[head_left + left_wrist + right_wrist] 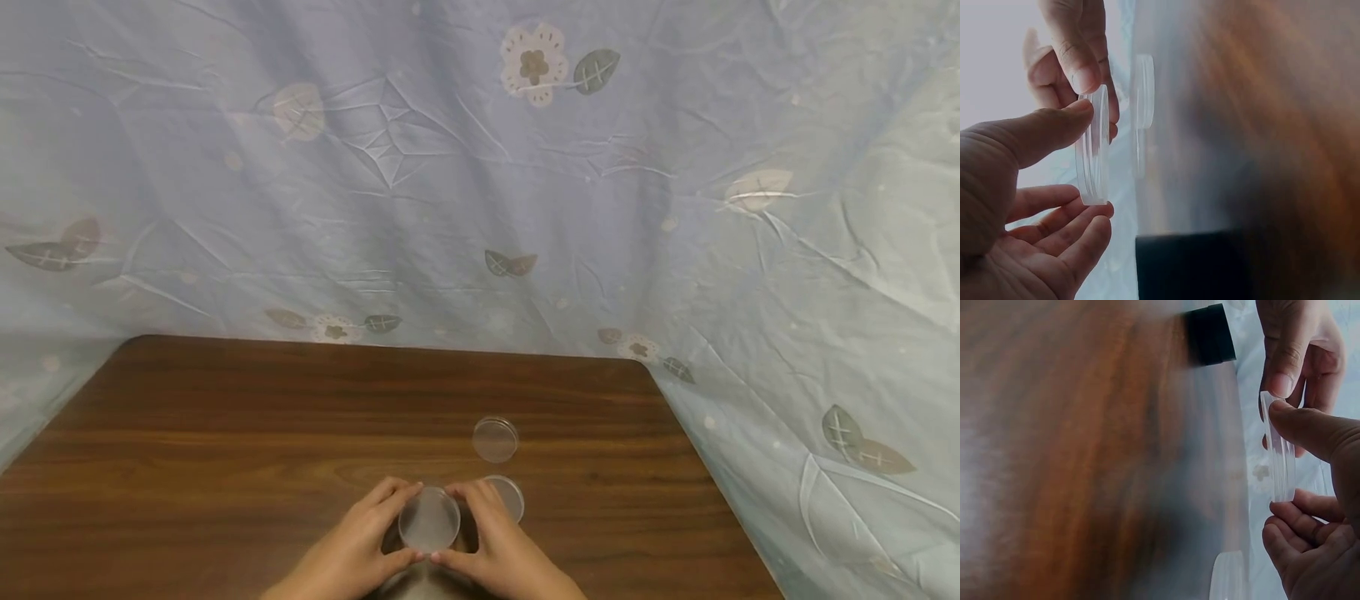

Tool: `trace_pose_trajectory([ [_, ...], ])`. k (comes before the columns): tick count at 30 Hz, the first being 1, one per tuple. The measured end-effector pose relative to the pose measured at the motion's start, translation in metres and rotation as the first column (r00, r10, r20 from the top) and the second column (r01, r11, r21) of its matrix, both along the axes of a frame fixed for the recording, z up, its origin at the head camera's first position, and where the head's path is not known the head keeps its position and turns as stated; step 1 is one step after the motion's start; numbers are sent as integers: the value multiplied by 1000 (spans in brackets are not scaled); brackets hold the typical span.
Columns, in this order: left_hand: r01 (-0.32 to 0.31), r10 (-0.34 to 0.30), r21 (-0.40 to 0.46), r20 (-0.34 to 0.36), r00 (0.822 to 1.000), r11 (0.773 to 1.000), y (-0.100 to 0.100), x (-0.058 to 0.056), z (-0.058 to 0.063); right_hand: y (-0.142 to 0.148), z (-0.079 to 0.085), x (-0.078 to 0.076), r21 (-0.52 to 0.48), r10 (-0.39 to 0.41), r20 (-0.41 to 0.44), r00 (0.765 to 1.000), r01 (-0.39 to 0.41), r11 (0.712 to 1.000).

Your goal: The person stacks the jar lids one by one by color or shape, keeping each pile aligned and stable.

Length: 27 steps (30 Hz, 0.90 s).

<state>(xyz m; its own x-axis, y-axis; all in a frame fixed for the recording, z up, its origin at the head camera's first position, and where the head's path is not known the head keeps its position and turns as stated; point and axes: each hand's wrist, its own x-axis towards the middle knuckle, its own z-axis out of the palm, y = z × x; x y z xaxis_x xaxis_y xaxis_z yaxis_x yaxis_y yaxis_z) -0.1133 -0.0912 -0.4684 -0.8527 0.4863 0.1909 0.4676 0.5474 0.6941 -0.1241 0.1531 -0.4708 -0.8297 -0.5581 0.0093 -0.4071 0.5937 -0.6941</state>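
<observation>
A clear round petri dish (429, 521) is held between both hands over the near part of the table. My left hand (363, 533) grips its left side, thumb at the near edge and fingers toward the far edge. Opposite it, my right hand (498, 537) holds the right side the same way, the two thumbs close together. Both wrist views show the dish (1092, 147) edge-on, its rim between thumbs and fingers. Behind the right hand lies a second clear dish (510, 497), partly hidden. Farther back sits another clear dish (495, 440).
The dark brown wooden table (225, 433) has rounded far corners. Pale cloth (420, 217) with flower and leaf prints hangs around its back and sides. A black, square-edged object (1210, 334) of unclear kind appears in both wrist views.
</observation>
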Motion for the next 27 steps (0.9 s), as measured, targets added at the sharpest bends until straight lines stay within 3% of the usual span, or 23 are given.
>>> trace_pose_trajectory([
  [4,30,-29,12,-38,999,999,3,3,-6,6,-5,3,-24,21,-1,1000,-21,999],
  [12,65,-62,65,-43,997,996,10,6,-14,14,-11,11,-32,23,-75,997,-25,999],
  [20,99,-86,73,-168,982,992,16,9,-21,20,-14,19,-16,5,-157,988,-8,1000],
  [27,143,-133,70,-131,982,987,20,10,-28,26,-21,26,-40,-17,-153,988,11,999],
])
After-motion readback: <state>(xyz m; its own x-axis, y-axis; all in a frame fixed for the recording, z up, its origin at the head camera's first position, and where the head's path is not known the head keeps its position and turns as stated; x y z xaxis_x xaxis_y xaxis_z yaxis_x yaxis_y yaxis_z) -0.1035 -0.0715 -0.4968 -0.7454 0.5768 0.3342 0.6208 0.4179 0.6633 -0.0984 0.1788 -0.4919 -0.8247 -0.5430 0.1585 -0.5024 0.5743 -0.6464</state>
